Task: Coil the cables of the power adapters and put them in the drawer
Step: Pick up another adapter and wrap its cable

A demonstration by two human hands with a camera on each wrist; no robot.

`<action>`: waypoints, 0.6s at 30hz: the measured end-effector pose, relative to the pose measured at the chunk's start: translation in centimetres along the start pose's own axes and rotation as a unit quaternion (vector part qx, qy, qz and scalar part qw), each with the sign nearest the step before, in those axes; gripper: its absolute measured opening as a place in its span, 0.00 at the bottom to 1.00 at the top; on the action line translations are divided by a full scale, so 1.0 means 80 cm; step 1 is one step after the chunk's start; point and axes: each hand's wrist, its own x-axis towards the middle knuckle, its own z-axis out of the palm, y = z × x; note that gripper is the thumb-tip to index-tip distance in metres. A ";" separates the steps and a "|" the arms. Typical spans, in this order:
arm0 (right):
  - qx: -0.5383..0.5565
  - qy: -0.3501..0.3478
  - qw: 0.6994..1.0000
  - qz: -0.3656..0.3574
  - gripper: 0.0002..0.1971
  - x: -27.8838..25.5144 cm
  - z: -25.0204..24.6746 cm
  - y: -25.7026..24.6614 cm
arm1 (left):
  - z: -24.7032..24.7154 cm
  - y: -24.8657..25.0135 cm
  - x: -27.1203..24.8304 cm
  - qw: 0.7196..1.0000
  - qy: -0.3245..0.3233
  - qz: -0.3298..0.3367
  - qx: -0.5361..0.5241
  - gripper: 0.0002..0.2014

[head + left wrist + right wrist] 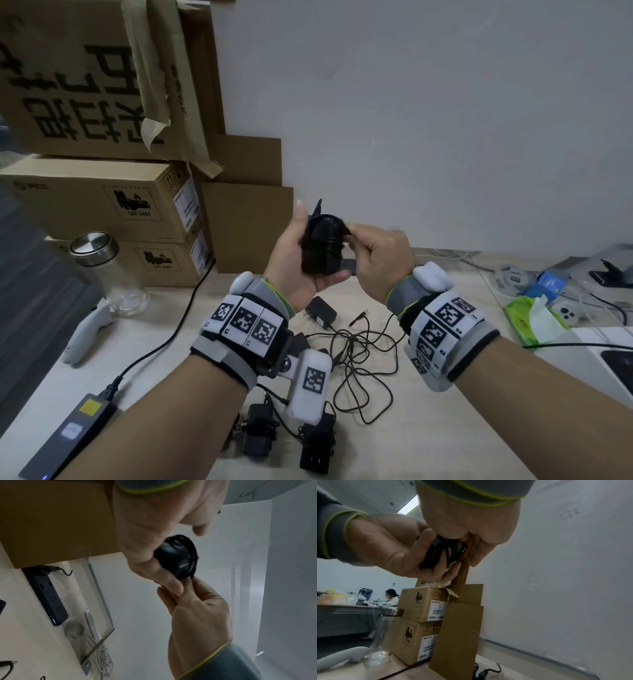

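Head view: left hand [297, 260] cupping a black power adapter wound in its thin black cable [323, 245] above the pale wooden desk [428, 442], right hand [380, 255] pinching the cable end at the coil, left wrist view: fingers curled round the coil [178, 557], right wrist view: fingertips pinching cable against the adapter [436, 553].

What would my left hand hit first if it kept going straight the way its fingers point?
Probably the white wall behind the desk. The left hand, gripping the adapter, points up and away; nothing else seems to be ahead, though depth is unclear.
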 end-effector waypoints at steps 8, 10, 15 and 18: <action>0.083 -0.038 0.992 0.086 0.12 0.005 -0.004 -0.003 | 0.001 0.002 0.003 1.000 -0.003 -0.018 0.010 0.27; 0.091 -0.044 0.990 0.094 0.11 0.005 -0.007 -0.003 | 0.000 0.001 0.005 1.000 0.010 -0.007 0.009 0.23; 0.075 -0.059 0.992 0.087 0.10 0.002 -0.007 -0.009 | 0.001 0.006 0.006 0.999 0.027 -0.003 -0.029 0.12; 0.171 -0.056 0.959 0.218 0.09 0.009 -0.003 -0.009 | 0.002 0.005 0.006 0.999 0.006 0.007 -0.049 0.12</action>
